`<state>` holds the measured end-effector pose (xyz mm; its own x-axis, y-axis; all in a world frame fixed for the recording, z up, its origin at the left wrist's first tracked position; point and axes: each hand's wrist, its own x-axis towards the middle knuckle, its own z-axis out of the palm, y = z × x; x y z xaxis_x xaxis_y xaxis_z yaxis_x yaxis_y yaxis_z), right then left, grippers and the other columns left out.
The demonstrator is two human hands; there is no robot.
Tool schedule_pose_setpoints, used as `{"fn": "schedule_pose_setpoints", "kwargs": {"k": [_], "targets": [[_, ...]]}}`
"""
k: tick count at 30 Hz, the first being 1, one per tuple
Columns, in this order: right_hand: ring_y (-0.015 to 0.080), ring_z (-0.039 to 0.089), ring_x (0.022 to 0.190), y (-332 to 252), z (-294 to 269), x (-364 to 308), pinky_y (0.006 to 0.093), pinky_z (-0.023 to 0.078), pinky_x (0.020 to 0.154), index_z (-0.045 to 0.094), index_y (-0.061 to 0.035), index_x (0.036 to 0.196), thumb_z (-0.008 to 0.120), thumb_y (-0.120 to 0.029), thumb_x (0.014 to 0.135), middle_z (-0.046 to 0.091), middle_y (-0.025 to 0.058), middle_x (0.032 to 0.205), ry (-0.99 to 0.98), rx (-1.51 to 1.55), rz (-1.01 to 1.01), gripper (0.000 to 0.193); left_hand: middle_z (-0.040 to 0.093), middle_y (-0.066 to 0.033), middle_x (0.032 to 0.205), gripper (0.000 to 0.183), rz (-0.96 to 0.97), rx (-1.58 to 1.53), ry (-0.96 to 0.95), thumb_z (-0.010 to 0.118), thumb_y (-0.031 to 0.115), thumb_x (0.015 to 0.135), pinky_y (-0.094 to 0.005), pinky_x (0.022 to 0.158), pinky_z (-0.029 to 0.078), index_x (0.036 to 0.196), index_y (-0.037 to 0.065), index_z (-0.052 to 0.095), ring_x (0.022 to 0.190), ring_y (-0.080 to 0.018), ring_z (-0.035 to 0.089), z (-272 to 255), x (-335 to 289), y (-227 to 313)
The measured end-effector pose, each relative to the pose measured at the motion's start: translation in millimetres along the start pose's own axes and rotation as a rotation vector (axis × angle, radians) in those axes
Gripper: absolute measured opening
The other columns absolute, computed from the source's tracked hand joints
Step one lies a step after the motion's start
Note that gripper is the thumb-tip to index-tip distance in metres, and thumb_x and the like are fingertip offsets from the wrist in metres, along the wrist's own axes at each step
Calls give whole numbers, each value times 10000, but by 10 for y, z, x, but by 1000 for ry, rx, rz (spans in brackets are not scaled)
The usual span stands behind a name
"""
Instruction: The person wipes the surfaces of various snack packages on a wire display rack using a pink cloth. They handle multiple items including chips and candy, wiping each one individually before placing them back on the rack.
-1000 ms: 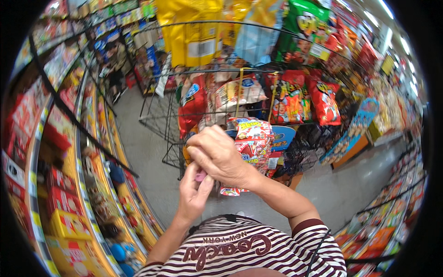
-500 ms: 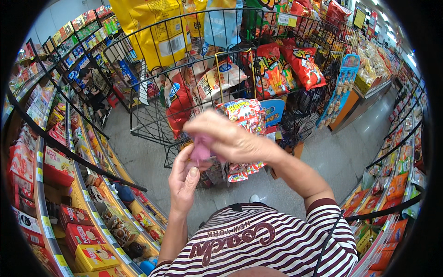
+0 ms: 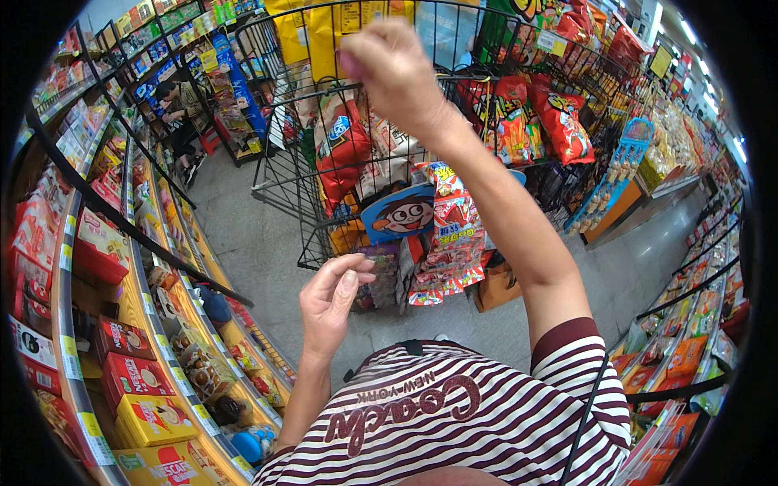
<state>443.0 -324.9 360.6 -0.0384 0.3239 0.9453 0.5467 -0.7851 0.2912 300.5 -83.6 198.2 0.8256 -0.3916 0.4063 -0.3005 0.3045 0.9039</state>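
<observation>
Raised in front of the black wire rack (image 3: pixel 271 174), my right hand (image 3: pixel 397 77) is closed round a crumpled pink cloth (image 3: pixel 351 66). Only a small bit of the cloth shows past the fingers, and motion blurs it. My left hand (image 3: pixel 328 304) hovers below the rack, fingers half bent and parted from the thumb, with nothing in it. Between the hands, a red snack bag (image 3: pixel 342 138) sits in a rack basket. A strip of small red-and-white packets (image 3: pixel 446 243) hangs beside a round blue sign with a cartoon face (image 3: pixel 403 217).
Shelves with boxed goods (image 3: pixel 150 413) run along my left, and more packets (image 3: pixel 685 356) fill shelves at right. Yellow bags (image 3: pixel 320 40) stand atop the rack. A person (image 3: pixel 182 109) sits farther back at left. A brown bag (image 3: pixel 497 287) is low behind the packet strip.
My right hand has moved up and away from my left, taking the pink cloth along. The left hand has let go of the cloth. My view has shifted slightly.
</observation>
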Motion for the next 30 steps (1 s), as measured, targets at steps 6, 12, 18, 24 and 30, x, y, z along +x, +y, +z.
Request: {"fn": "schedule_pose_setpoints", "kwargs": {"k": [6,12,18,24,30], "targets": [[287,545,887,-723,-46,-766,389,487,758,583,-79,919,643,-102,774,561,104,981,-574,215,-70,158,704,-135,1052,284,-48,26,15,552,163,1030,-309,838,544,1190,-57,634,928,-184,686,-25,-8,-73],[312,606,880,-650,-419,-310,404,522,765,639,-66,986,687,-108,807,630,115,985,-397,143,12,190,693,-101,1024,269,-79,39,-23,597,180,1014,-280,806,549,1143,-49,653,906,-147,674,-18,-4,-141],[110,617,735,24,-664,702,283,499,632,683,-27,1010,713,-112,913,664,51,848,-54,42,233,131,694,-105,986,240,-23,194,-40,600,167,1003,-277,762,551,1112,-36,666,887,-145,678,-38,-37,-90],[104,633,635,284,-476,1251,245,498,583,712,-40,1050,593,-84,974,694,47,855,-149,-10,338,148,710,-114,968,256,34,202,35,609,187,998,-286,741,539,1104,-39,664,844,-155,684,-117,-107,-108],[330,679,706,-147,-134,1682,424,535,687,699,9,878,678,-337,912,697,167,748,-380,-286,413,348,709,-120,961,271,26,232,98,618,204,995,-279,729,526,1103,-40,666,830,-151,679,-263,-176,-147]]}}
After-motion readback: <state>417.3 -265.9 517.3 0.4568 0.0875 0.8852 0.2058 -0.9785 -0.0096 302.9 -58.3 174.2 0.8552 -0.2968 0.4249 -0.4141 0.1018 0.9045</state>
